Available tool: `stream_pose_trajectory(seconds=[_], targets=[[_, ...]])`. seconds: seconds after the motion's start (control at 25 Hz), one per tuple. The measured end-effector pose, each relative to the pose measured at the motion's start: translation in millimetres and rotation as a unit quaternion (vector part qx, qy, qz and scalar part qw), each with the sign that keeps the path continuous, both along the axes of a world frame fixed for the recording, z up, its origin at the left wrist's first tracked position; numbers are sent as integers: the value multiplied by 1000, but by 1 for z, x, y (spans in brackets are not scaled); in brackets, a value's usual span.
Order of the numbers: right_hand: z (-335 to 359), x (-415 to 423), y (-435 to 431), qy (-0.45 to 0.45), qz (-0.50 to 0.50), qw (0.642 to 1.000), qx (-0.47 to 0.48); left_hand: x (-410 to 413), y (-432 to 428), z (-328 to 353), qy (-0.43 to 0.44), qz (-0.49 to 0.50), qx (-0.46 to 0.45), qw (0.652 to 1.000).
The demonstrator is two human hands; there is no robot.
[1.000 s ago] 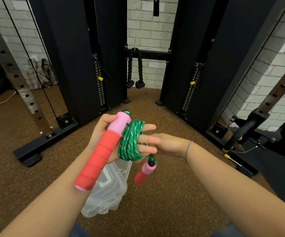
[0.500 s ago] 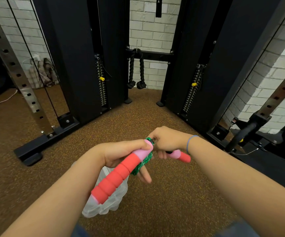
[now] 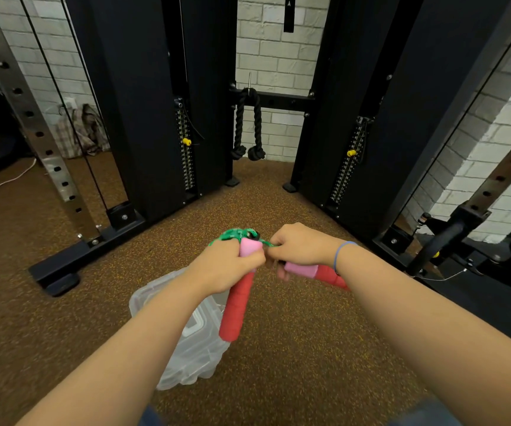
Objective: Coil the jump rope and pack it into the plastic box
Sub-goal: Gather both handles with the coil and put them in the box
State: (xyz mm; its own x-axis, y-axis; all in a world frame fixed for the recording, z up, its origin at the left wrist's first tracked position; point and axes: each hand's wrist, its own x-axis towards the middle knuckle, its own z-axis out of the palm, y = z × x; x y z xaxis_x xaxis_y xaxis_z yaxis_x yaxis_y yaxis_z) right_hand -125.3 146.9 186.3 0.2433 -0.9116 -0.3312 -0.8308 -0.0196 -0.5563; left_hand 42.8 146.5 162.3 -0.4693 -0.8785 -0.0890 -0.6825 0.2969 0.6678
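Head view: left hand (image 3: 226,269) grips one red handle (image 3: 235,305) with the green rope (image 3: 235,234) bunched on top; right hand (image 3: 301,249) is closed on the other handle (image 3: 318,272). Coiling looks nearly finished — next, lower the bundle into the plastic box (image 3: 192,342) on the floor below.

My one head camera is looking forward and down, close over the hands (image 3: 266,259) and brown floor (image 3: 294,348).

Both hands, left (image 3: 226,269) and right (image 3: 300,247), grip the jump rope (image 3: 238,235) above the plastic box (image 3: 192,348)
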Motion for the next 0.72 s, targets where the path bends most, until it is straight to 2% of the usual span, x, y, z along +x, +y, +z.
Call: stream_pose_trajectory(seconds=[0.08, 0.2, 0.4, 0.52, 0.6, 0.68, 0.72], targets=[[3, 0, 1, -73, -17, 997, 11, 0, 0, 0, 74, 39, -58, 995], [5, 5, 2, -75, -3, 996, -41, 0, 1, 0, 174, 92, -104, 975], [4, 15, 8, -125, -18, 987, -94, 6, -4, -1, 363, 144, -52, 919], [2, 21, 13, -175, -21, 979, -102, 1, -6, 1, 493, 142, 41, 857], [-3, 27, 17, -221, -35, 970, -96, -2, -5, 4, 585, 130, 118, 792], [-8, 31, 21, -232, -40, 966, -102, -1, -6, 10, 661, 130, 181, 717], [-11, 33, 23, -231, -40, 966, -106, 2, -7, 12, 684, 132, 194, 691]])
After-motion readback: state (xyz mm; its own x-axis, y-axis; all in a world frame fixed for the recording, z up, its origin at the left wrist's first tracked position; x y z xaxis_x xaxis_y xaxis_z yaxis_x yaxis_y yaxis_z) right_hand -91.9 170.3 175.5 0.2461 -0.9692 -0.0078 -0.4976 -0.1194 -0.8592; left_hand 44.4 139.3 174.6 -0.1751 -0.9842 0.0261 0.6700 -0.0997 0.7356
